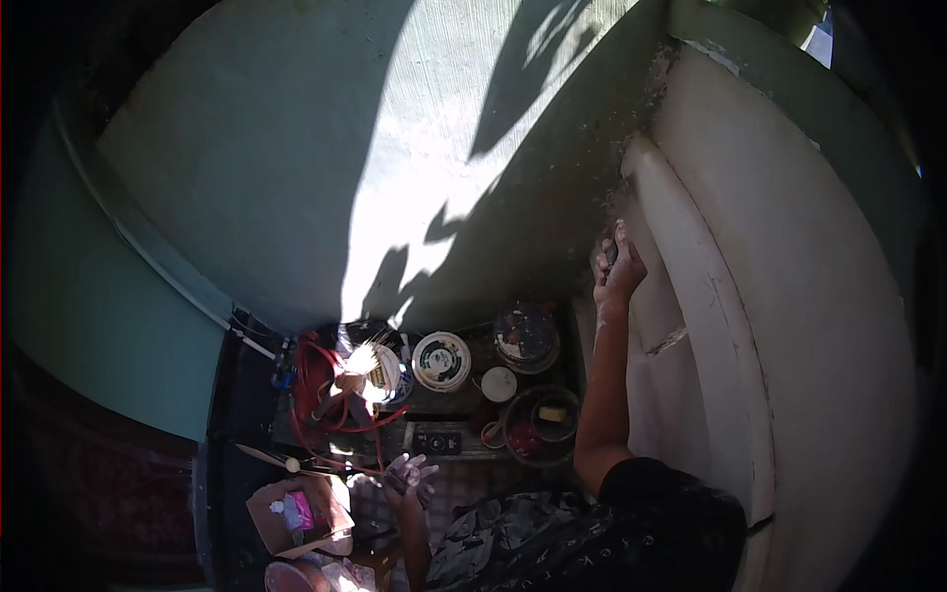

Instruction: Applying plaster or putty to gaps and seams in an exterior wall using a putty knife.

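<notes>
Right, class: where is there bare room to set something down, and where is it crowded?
Checked floor shows bare between the left hand, dark basin and black shirt; anything beneath the shirt is hidden. Crowded: along the green wall, where red hose, white-lidded bucket and dark bucket cluster.

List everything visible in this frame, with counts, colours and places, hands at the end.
Wall: one, pale green, ahead, partly sunlit
Ledge: one, off-white, right
Lidded tub: one, white, centre
Round container: one, dark, right of tub
Small round lid: one, white, between tub and basin
Basin: one, dark, near right elbow
Block: one, yellow, within basin
Hose: one, red, left of tub
Cardboard box: one, brown, lower left
Packet: one, pink, inside box
Shirt: one, black, patterned, bottom
Left hand: one, dusty, open, lower centre
Right hand: one, dusty, fingers curled, contents unclear, near ledge
</notes>
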Motion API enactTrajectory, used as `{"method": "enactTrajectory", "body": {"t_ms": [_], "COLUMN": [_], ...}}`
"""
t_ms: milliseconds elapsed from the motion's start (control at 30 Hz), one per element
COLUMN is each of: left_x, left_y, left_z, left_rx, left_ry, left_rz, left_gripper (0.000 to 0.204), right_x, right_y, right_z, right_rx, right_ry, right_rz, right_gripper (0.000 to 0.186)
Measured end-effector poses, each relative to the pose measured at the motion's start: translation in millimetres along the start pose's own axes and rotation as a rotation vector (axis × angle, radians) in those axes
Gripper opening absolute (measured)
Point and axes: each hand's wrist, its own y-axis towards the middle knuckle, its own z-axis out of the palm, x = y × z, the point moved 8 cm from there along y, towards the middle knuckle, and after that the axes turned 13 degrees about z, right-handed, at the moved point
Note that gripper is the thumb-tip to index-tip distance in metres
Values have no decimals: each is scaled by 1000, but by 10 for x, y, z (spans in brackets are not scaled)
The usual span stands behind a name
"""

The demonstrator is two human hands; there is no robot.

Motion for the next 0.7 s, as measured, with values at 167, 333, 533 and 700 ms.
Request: {"method": "enactTrajectory", "body": {"t_ms": [167,333,533,700], "left_x": [63,94,134,111], "left_y": [-32,-31,14,50], "left_z": [-88,-116,-26,-46], "left_rx": [-14,-3,56,70], "left_ry": [-20,36,29,-3], "left_rz": [7,-7,-19,-8], "left_gripper": [37,38,40,41], "right_x": [-28,-17,40,116], "right_y": [101,-109,-74,-108], "right_z": [132,-113,-92,-123], "right_rx": [-10,-54,-79,-97], "right_ry": [60,-13,-67,-136], "right_rz": [56,72,20,-13], "right_gripper": [26,18,21,20]}}
